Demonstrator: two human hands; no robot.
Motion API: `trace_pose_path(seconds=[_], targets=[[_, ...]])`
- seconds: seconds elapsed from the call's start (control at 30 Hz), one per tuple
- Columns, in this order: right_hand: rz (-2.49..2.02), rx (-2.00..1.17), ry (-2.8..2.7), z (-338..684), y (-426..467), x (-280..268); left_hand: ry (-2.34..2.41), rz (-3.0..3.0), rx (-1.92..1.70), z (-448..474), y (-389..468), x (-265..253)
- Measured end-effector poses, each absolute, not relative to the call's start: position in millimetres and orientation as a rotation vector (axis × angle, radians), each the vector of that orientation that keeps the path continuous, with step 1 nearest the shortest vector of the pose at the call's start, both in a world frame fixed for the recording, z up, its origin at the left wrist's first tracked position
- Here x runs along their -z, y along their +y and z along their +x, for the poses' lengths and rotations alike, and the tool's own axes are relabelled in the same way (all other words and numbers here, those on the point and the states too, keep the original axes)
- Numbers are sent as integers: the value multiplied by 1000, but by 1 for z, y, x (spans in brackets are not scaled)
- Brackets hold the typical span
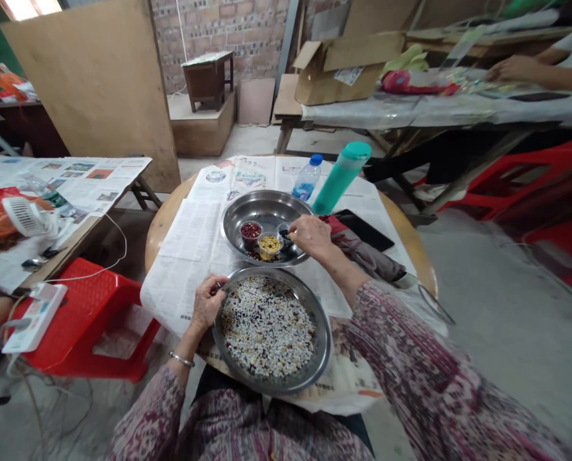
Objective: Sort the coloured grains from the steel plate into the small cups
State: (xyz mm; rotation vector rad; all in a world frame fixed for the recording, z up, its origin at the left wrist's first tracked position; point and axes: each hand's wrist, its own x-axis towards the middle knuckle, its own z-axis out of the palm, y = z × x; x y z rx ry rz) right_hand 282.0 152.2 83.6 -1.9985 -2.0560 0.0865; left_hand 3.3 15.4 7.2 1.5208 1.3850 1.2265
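Observation:
A steel basin [326,358] near my lap holds a spread of small white grain-like pieces [269,326] mixed with black, yellow and dark red ones. At its left rim is my left hand [207,302], fingers curled together with a dark bit showing between them. Behind it stands a second steel basin [228,214] with small clear cups: one of dark red pieces [251,232], one of yellow pieces [269,244] and a cup of black pieces [284,229]. My right hand [310,234] reaches over that last cup, fingers pinched; what they hold is hidden.
Newspaper [180,256] covers the round table. A blue-capped bottle [307,178], a teal flask [342,178] and a black phone-like slab [366,230] lie beyond my right hand. Red stools [86,320] flank the left. Another person's hand [514,69] works at the far table.

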Motion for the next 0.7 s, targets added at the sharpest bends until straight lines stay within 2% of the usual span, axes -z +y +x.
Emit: trace_pose_path(seconds=[0.33, 0.43, 0.53, 0.63, 0.7], targets=[[-1966, -55, -1941, 286, 142, -88, 1387, 1519, -1226, 6, 14, -9], [-1776, -83, -1921, 284, 106, -94, 1399, 1525, -1205, 7, 13, -10], [-1456, -305, -2116, 266, 41, -88, 1383, 1532, -1201, 7, 13, -11], [-1093, -564, -2428, 238, -28, -64, 1380, 1544, -1202, 8, 13, -11], [-952, -578, -2604, 221, -58, -44, 1393, 1558, -1195, 8, 13, -12]])
